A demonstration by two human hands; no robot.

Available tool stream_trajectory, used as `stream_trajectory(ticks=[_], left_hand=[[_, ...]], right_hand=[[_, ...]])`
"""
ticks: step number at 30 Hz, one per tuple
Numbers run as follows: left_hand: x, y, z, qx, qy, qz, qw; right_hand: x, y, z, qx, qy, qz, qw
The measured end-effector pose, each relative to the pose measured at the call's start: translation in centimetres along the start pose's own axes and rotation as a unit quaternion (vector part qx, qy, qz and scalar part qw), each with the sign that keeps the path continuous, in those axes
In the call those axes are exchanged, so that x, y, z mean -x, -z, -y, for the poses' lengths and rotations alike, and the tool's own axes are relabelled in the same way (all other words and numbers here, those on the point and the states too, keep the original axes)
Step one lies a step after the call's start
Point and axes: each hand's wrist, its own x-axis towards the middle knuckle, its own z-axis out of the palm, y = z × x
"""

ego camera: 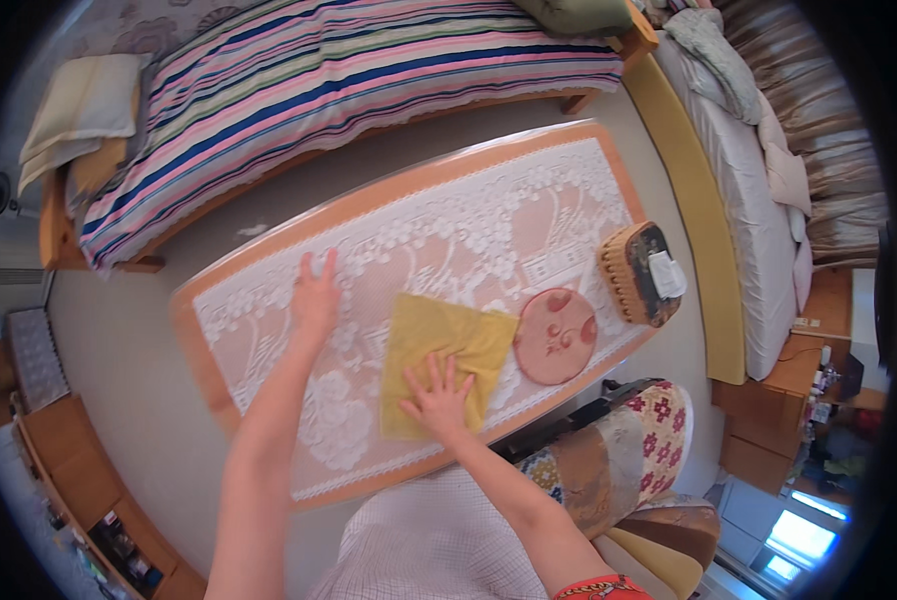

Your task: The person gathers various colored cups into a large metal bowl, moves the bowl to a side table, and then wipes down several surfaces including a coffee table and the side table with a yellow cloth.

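Note:
A yellow cloth lies spread on the lace-covered table, with slight wrinkles near its right side. My right hand rests flat on the cloth's lower part, fingers spread, gripping nothing. Over the left half of the table, my left hand reaches forward with two fingers apart; whether it touches the lace tablecloth I cannot tell. Just right of the cloth, and close to its edge, is a round pink mat with a red pattern.
A woven tissue box with a tissue sticking out stands at the table's right end. Beyond the table is a wooden couch with a striped cover. Patchwork-covered seating is close on my right. A bed lies farther right.

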Motion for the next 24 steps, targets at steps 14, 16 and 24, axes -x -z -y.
stream_trajectory(ticks=[14, 16, 24], left_hand=[[-1.0, -0.8, 0.0, 0.019, 0.043, 0.015, 0.999], [-0.8, -0.6, -0.2, 0.012, 0.066, 0.024, 0.997], [-0.4, -0.4, -1.3, 0.018, 0.06, -0.023, 0.998]], right_hand=[[-21.8, 5.7, -18.7, 0.167, -0.053, -0.108, 0.979], [-24.4, 6.4, -21.4, 0.209, -0.078, -0.08, 0.972], [-29.5, 7.5, -31.1, 0.195, -0.175, -0.099, 0.96]])
